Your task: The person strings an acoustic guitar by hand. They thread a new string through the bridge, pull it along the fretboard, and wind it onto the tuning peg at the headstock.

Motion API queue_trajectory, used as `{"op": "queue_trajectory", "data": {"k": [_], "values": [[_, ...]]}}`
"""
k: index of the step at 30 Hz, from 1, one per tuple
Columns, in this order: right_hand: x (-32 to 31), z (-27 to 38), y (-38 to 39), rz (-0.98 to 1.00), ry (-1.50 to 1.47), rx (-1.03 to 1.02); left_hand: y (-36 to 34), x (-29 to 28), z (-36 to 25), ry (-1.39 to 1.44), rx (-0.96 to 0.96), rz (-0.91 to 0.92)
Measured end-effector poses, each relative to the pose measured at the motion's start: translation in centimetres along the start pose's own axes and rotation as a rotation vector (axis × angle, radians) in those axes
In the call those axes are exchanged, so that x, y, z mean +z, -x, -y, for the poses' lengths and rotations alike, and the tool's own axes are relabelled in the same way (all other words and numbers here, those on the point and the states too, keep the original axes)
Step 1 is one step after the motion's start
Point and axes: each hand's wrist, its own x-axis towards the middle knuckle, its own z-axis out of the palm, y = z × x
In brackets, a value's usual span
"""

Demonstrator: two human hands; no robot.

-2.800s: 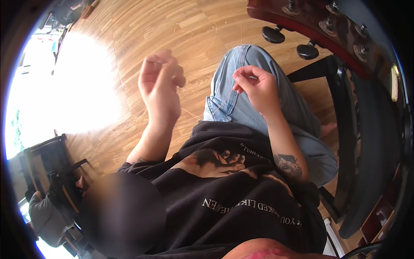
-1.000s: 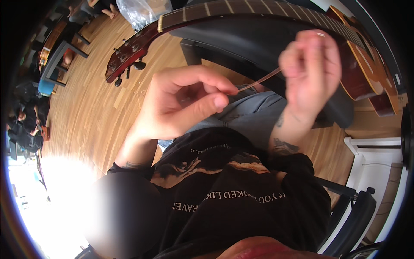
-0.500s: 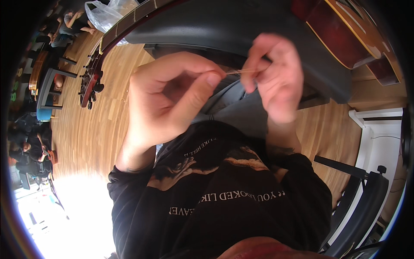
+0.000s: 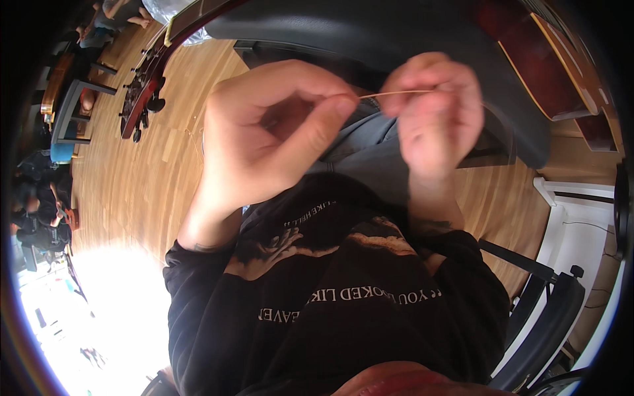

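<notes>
A thin pale string (image 4: 378,94) runs between my hands, held up in front of my dark printed shirt. My left hand (image 4: 264,138) pinches it between thumb and forefinger, the other fingers curled underneath. My right hand (image 4: 432,115), slightly blurred, has its fingers closed round the string's other stretch. Above and left of them is a dark red guitar headstock (image 4: 144,89) with tuning pegs, its neck running up out of view. A black padded bench (image 4: 317,23) lies beyond both hands.
A guitar body (image 4: 541,66) is at the upper right. A plastic bag (image 4: 168,13) is by the bench. People with guitars (image 4: 49,211) and dark stools (image 4: 72,112) line the far left. A black padded chair part (image 4: 561,310) and white rail (image 4: 555,218) are on the right.
Since half a second ago my left hand has shifted slightly up and right, and my right fingers have curled in further on the string. Earlier, the view was turned differently and my hands were farther apart.
</notes>
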Motion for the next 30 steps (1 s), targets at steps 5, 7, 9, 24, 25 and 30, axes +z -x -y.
{"op": "queue_trajectory", "data": {"k": [5,7,9,24,25,30], "values": [[1.0,-0.9,0.0,0.021,-0.016,-0.027,0.0,-0.3,-0.1,0.052,-0.019,0.032],[-0.3,-0.4,-0.7,-0.18,-0.222,0.001,0.8,-0.8,0.3,0.08,-0.001,-0.015],[-0.7,-0.2,-1.0,-0.351,-0.281,0.017,0.9,-1.3,0.7,0.117,0.019,-0.031],[-0.8,-0.6,-1.9,-0.196,-0.118,0.08,1.8,-4.3,2.2,0.396,-0.202,-0.028],[-1.1,-0.3,-2.2,-0.199,-0.1,0.073,1.7,-4.9,2.3,0.471,-0.304,0.021],[-3.0,0.9,-3.7,-0.241,-0.099,0.016,1.8,-4.8,4.0,0.616,-0.27,0.045]]}}
